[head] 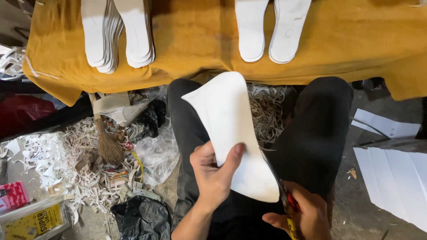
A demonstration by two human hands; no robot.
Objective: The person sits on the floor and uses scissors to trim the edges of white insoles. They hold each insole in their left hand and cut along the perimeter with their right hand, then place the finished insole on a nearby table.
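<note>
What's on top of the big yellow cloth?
On the mustard-yellow cloth lie two stacks of white insole-shaped cutouts and a pair of white insole shapes. Whatever lies beneath the cloth is covered, and the picture's top edge cuts the shapes off.

scissors [284, 202] blades hidden behind white insole [231, 133], right hand [302, 218] cut off below

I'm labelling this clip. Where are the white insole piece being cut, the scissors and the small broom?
white insole piece [231, 133], head view, on the middle of its white face.
scissors [291, 205], head view, on the red handle in the right hand.
small broom [109, 149], head view, on the bristle head.
</note>
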